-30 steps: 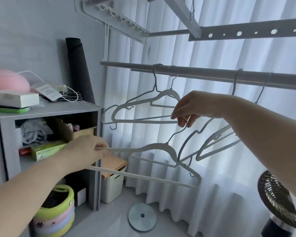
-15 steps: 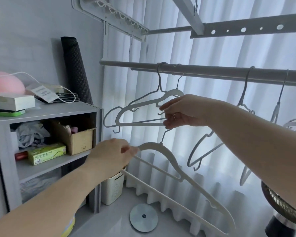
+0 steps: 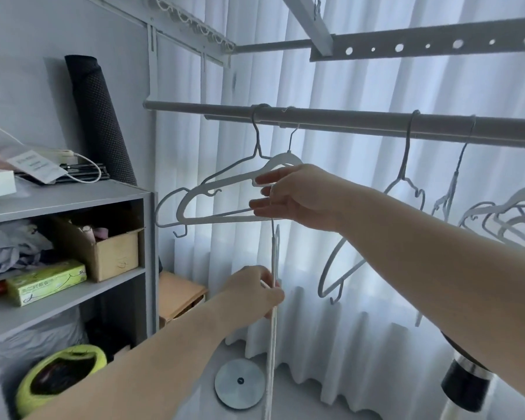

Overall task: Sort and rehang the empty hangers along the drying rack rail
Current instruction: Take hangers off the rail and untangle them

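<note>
**Rail** (image 3: 346, 121): grey bar across the curtain. All places below are given from it.

**Loose hanger** (image 3: 272, 344): white, off the rail, hanging edge-on straight below its left part.
- Right hand (image 3: 300, 195), just under the rail, pinches the hook between its fingers.
- Left hand (image 3: 252, 295), well below the rail, grips the frame between thumb and fingertips.
- Likely reason: held at two points and turned thin side on, it cannot swing or snag its neighbours.

**Wire hanger** (image 3: 257, 137) and **white hanger** (image 3: 281, 159): hooked side by side near the rail's left end, frames overlapping. The right hand lies against their lower bars.

**Other hangers** (image 3: 406, 177): further right along the rail, some tilted, bunched at the far end.

**Status**: loose hanger not yet rehung. It probably belongs beside the white one, as its match.
</note>
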### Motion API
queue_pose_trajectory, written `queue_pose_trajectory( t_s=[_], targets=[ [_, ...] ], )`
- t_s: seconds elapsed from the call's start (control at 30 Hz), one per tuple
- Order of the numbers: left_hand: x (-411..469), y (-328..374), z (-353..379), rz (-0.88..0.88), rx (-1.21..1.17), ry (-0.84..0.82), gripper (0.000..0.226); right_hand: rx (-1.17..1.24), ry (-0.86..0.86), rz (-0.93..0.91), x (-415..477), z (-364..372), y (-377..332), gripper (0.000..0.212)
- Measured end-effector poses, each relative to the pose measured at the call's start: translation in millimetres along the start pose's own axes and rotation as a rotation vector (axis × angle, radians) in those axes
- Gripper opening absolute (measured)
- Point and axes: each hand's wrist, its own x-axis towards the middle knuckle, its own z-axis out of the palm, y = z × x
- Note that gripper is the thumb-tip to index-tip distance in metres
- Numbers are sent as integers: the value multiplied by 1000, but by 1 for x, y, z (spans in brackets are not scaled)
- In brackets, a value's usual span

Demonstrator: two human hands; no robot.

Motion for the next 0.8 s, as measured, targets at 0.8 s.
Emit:
queue_pose_trajectory(
  t_s=[0.8],
  targets=[
    [76, 99, -50, 243, 253, 129, 21, -1668, 884, -35, -4, -129, -40, 61]
  ],
)
